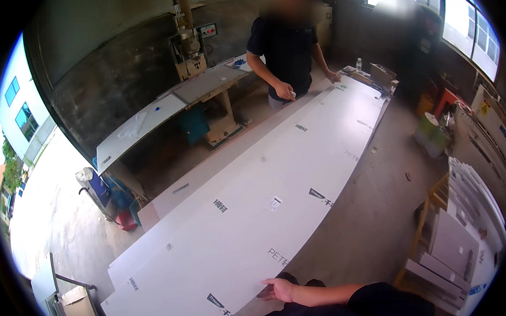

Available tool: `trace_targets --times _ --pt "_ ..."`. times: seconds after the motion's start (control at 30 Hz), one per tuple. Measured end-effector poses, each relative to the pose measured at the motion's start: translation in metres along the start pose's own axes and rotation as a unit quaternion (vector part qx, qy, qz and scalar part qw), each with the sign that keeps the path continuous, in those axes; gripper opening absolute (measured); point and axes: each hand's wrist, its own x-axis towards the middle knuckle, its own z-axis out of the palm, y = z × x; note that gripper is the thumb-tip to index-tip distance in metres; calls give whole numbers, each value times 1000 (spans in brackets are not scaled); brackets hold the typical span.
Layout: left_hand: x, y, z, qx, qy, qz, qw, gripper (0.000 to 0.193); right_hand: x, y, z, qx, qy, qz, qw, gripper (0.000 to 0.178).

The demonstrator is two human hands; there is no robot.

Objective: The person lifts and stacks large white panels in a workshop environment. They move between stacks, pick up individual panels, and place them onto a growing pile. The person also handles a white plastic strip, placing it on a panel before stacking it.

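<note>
A long white panel [245,214] with printed marks and a small paper label lies lengthwise in front of me, running from lower left to upper right. At its near long edge is my right hand [283,290], thumb over the top face and the other fingers at the edge, partly hidden. A reddish sliver at the bottom border beside the same edge may be part of my left hand; its fingers cannot be made out. Under the white panel, another sheet [163,202] sticks out along the far side. A co-worker [286,46] stands at the far end, one hand on the panel.
Behind the panel stands a long workbench [170,106] with a drilling machine [187,48]. On the right, a yellow rack [425,233] holds stacked grey and white panels. Farther back are a green bucket [432,132] and a bottle [358,65]. A red container [127,220] sits at left.
</note>
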Motion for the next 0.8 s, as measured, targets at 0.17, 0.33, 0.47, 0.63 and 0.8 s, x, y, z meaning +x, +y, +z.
trace_targets --times 0.17,0.33,0.47,0.63,0.8 --pt "7 -15 37 -29 133 46 990 54 -15 -85 -61 88 98 -208 969 28" --pt "8 -22 72 -41 150 90 984 42 -56 -177 -117 5 228 -280 933 29" --pt "8 -51 91 -60 187 116 974 45 -76 -205 -135 -115 287 -280 909 25" --pt "24 -108 100 -49 108 85 989 52 -62 -292 -114 -396 476 -522 587 27" --pt "48 -188 116 -3 73 113 991 62 -10 -450 -48 -642 334 -518 456 41"
